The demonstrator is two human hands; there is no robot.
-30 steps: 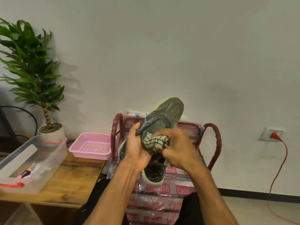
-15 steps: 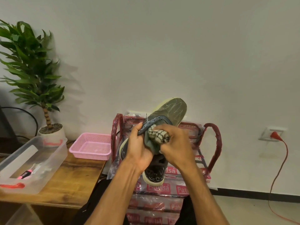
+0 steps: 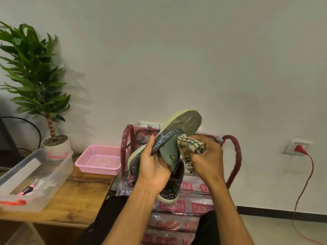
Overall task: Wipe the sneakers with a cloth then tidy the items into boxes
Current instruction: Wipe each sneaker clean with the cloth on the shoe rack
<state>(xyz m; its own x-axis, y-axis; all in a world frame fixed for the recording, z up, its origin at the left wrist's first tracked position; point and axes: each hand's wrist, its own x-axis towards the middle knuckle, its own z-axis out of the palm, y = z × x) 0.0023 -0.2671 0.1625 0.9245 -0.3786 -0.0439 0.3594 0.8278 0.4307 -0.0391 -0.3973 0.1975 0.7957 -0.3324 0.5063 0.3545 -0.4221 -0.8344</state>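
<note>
A grey-green sneaker [image 3: 184,121] is held in the air, just past the tabletop's [image 3: 79,197] right edge, toe up. The left hand [image 3: 155,170] grips its middle. The right hand [image 3: 207,160], clutching a bunched cloth [image 3: 190,145], has slid off the tongue towards the toe, so wiping is likely still under way.

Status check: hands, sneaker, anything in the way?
Left hand grips sneaker mid-air, toe up. Right hand presses bunched cloth against its upper. Nothing blocking; clear box, pink basket on table at left.
</note>
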